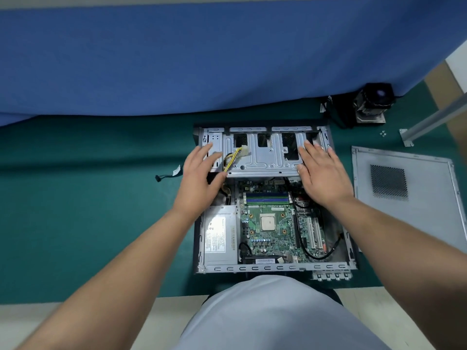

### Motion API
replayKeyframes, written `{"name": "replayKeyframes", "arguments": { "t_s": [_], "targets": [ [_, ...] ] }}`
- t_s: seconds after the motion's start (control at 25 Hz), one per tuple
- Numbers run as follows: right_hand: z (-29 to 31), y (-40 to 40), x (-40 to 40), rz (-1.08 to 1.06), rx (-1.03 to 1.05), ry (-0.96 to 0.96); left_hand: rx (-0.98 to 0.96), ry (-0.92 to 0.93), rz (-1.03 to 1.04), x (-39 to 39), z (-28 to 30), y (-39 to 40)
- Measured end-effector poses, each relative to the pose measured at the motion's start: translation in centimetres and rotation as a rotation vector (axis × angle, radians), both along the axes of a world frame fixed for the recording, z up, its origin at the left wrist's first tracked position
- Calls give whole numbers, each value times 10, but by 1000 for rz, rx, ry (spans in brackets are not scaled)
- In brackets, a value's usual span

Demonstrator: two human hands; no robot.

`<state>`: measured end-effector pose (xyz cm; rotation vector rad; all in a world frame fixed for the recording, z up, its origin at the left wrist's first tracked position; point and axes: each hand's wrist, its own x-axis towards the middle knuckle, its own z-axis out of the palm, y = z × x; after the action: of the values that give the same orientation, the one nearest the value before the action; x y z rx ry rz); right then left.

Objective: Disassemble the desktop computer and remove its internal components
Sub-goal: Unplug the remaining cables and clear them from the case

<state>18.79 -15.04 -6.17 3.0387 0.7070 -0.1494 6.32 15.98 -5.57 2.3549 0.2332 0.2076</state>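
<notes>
An open desktop case lies flat on the green mat. Inside it I see a green motherboard with a bare CPU, blue memory slots and a silver power supply at the left. A metal drive cage spans the far end, with a yellow-wired connector lying on it. My left hand grips the cage's left end, thumb under its near edge. My right hand lies flat on the cage's right end, fingers spread.
The removed side panel lies to the right of the case. A black cooler with fan stands at the back right, with small screws and a metal bracket nearby. A loose cable lies left of the case. A blue partition rises behind.
</notes>
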Motion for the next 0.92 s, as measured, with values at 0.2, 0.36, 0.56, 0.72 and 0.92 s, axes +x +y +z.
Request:
{"name": "replayKeyframes", "arguments": {
  "t_s": [0.2,0.36,0.56,0.72,0.92],
  "targets": [
    [-2,2,0,-13,19,-20,-525,166,668,15,0,-10],
    [-2,1,1,-21,31,-32,-859,201,832,29,-4,4],
    [-2,1,1,-23,34,-36,-1145,76,820,47,9,45],
    [-3,1,1,-27,47,-40,-1062,9,834,71,24,80],
    [-5,0,1,-32,52,-39,-1090,79,927,81,16,97]
  ]
}}
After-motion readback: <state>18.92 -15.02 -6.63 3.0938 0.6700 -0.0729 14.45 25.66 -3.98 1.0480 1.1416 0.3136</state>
